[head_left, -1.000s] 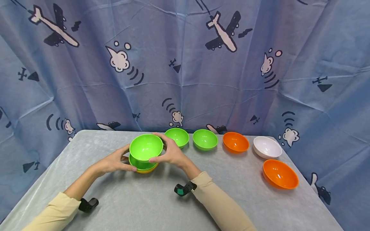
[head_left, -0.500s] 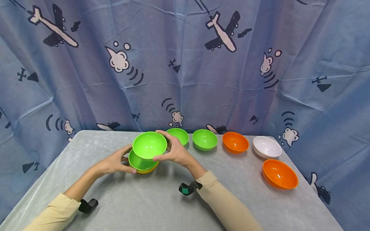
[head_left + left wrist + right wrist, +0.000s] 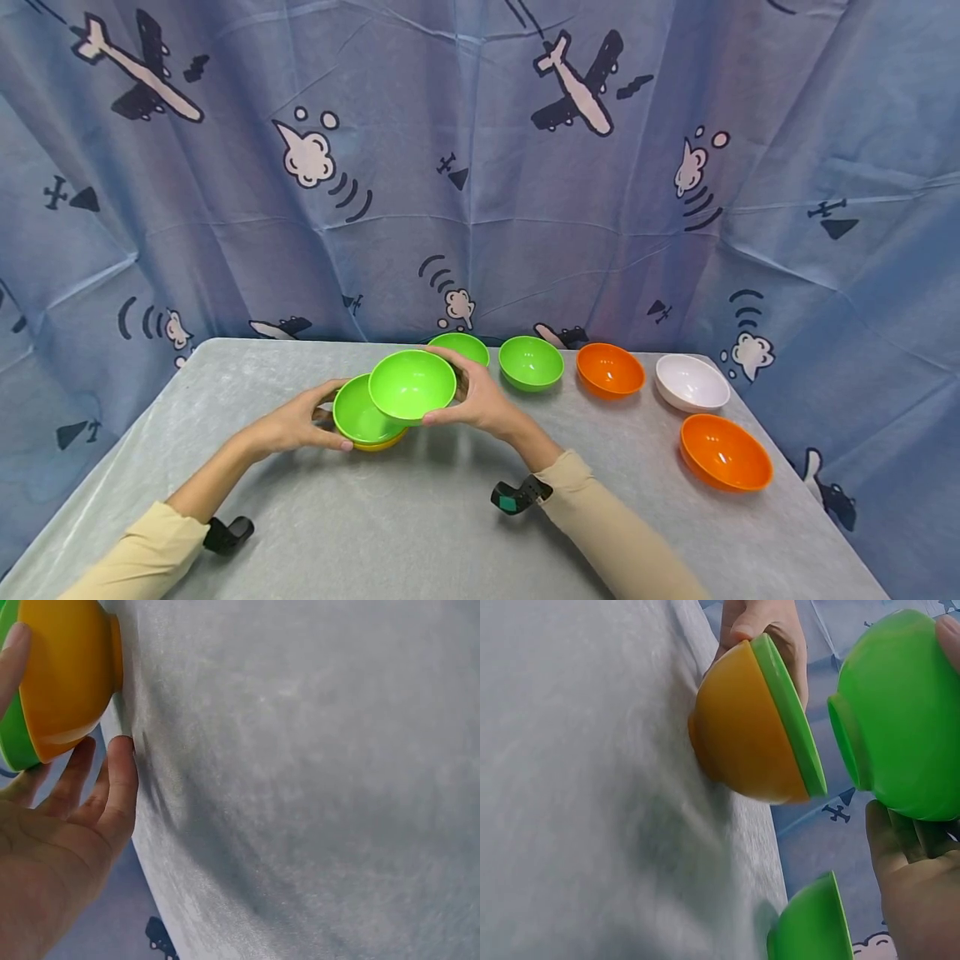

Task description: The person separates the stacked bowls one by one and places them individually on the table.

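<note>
My right hand (image 3: 487, 404) grips a bright green bowl (image 3: 412, 386) in the air, thumb on its near side and fingers round the far side. To the left sits a stack on the table: a green bowl (image 3: 358, 412) nested in a yellow-orange bowl (image 3: 739, 724). My left hand (image 3: 300, 421) holds this stack by its left side, thumb near the rim. In the head view the lifted bowl overlaps the stack's right edge; the right wrist view shows a gap between them.
Along the table's back edge stand two more green bowls, one (image 3: 459, 343) partly behind my right hand and another (image 3: 531, 364) beside it. Further right are an orange bowl (image 3: 611, 371), a white bowl (image 3: 692, 383) and a larger orange bowl (image 3: 726, 452). A patterned curtain (image 3: 480, 167) hangs behind.
The lifted green bowl has moved with my right hand, first slightly up, then rightward from over the stack, uncovering more of the nested green bowl. My left hand has stayed nearly still.
</note>
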A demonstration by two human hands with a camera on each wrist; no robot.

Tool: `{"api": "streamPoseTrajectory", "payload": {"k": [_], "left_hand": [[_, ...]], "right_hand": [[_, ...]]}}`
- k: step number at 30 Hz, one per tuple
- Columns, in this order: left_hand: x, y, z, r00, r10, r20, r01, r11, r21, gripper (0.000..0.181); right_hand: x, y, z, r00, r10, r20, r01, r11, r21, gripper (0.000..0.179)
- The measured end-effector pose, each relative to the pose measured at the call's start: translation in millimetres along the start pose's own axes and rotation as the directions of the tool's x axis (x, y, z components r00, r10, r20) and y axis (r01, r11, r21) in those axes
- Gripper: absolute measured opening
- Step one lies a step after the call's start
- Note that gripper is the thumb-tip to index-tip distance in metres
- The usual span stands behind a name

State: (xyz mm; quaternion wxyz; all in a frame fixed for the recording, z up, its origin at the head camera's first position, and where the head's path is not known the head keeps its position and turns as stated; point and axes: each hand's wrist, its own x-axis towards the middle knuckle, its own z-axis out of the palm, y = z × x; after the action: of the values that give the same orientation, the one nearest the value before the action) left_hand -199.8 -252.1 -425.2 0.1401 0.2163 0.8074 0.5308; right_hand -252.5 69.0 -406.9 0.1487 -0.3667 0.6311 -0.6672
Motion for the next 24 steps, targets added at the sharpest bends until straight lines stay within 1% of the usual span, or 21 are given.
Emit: {"api": "streamPoseTrajectory", "payload": {"k": [6,11,17,24], "left_hand": [[-0.4,2.2,-0.9,0.999,-0.037,-0.015,0.037,0.999,-0.009,0.095],[0.1,3.4,-1.3,0.998,-0.063,-0.026,0.063,0.998,-0.012,0.097],[2.2,1.2,-1.2,0.998,-0.062,-0.03,0.062,0.998,-0.004,0.097],[2.8,-1.2,-2.1,0.998,-0.044,-0.034,0.044,0.999,-0.005,0.095]], "right_hand": [[-10.0,-2.6,-8.2,1.0,0.001,-0.003,-0.001,1.0,-0.006,0.096],[-17.5,0.4,-16.0,1.0,-0.005,-0.016,0.004,1.0,-0.009,0.098],[-28.2,3.9,-24.7,0.999,0.008,-0.05,-0.01,0.999,-0.033,0.101],[-41.5,5.1,-36.9,0.996,0.011,-0.084,-0.018,0.997,-0.072,0.103]]}}
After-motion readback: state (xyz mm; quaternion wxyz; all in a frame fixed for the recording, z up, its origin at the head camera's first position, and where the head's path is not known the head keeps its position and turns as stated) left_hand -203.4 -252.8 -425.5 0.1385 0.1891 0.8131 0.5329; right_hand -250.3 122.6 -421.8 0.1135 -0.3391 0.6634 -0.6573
